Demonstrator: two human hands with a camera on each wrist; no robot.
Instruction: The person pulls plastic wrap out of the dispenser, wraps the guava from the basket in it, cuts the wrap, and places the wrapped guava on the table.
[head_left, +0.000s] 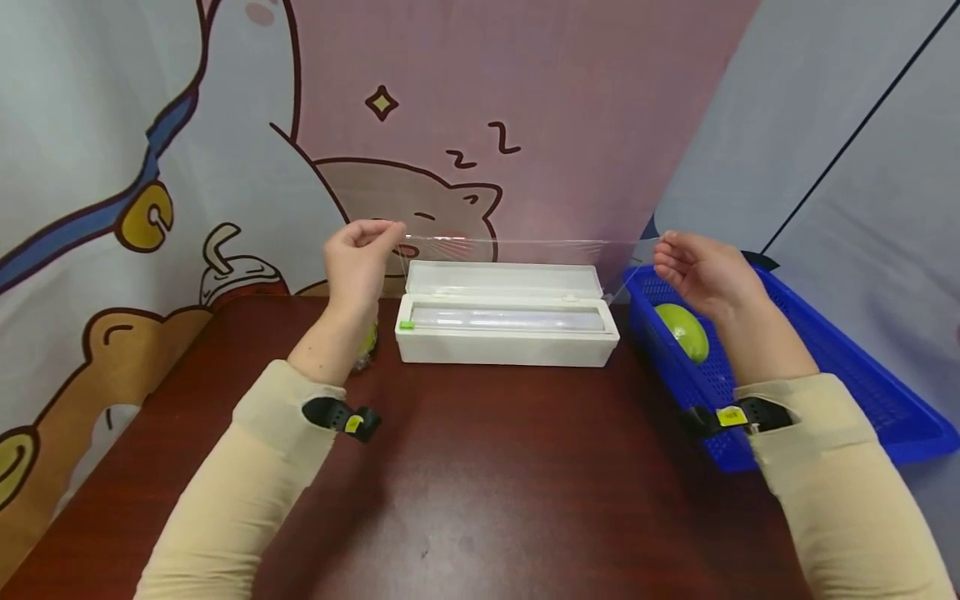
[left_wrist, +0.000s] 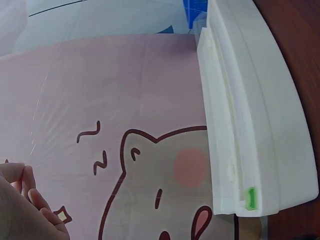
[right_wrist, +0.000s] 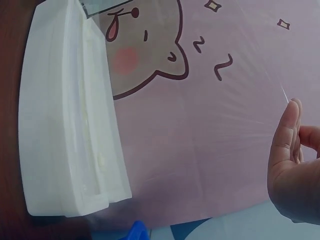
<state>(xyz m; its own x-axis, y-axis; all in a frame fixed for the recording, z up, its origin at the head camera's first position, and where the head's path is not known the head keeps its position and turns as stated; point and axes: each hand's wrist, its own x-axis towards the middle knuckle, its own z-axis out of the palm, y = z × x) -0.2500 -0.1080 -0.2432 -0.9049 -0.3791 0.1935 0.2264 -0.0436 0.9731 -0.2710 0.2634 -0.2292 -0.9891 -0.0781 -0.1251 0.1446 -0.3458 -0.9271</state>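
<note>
A sheet of clear plastic wrap (head_left: 517, 248) stretches upright between my two raised hands, behind a white wrap dispenser box (head_left: 506, 348). My left hand (head_left: 358, 260) pinches the sheet's upper left corner between thumb and fingers. At the upper right corner my right hand (head_left: 701, 271) pinches it the same way. The box lid is tipped up at the back, and a roll shows through the long window. A green slide cutter (head_left: 407, 325) sits at the box's left end. In the right wrist view, fine creases in the wrap fan out from my right fingertips (right_wrist: 294, 107).
To the right stands a blue plastic basket (head_left: 847, 358) holding a yellow-green round fruit (head_left: 684, 332). Something green in clear wrapping (head_left: 367, 346) is partly hidden behind my left wrist. A dark red-brown table (head_left: 480, 483) lies below, with a printed cartoon cloth (head_left: 585, 108) hanging behind.
</note>
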